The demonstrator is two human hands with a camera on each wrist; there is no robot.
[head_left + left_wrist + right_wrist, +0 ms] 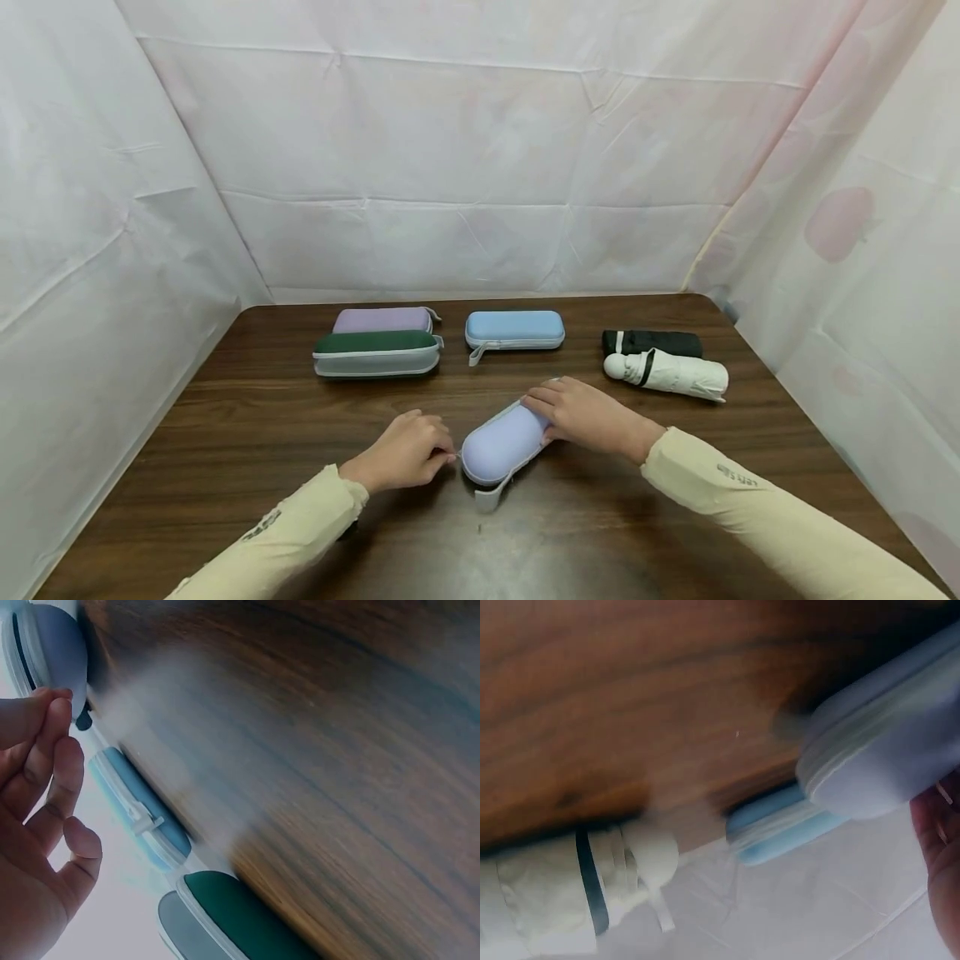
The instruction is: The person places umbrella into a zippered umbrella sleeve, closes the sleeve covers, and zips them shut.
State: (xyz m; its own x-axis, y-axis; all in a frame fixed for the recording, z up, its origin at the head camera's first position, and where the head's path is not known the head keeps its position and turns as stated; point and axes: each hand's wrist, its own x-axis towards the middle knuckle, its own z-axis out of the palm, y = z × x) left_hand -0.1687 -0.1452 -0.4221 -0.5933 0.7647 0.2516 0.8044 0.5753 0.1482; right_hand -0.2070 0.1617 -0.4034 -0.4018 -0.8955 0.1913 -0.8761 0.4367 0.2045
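Note:
A lavender zippered hard case (501, 446) lies slanted on the table, its grey strap loop (491, 497) hanging at the near end. My right hand (585, 414) grips the case's far end, fingers over the top and thumb on the near side. At the case's left edge, my left hand (411, 450) has thumb and forefinger pinched together on what looks like its small zipper pull. The left wrist view shows this pinch against the lavender case (64, 645), where a dark slit runs along the seam. The fingertips mostly hide the pull.
Behind stand a light blue zippered case (514, 327), a green and grey case (377, 353) and a purple case (382, 320). At the right, a folded white umbrella (671, 373) lies in front of a black one (660, 342). The brown table (247, 400) meets white curtains.

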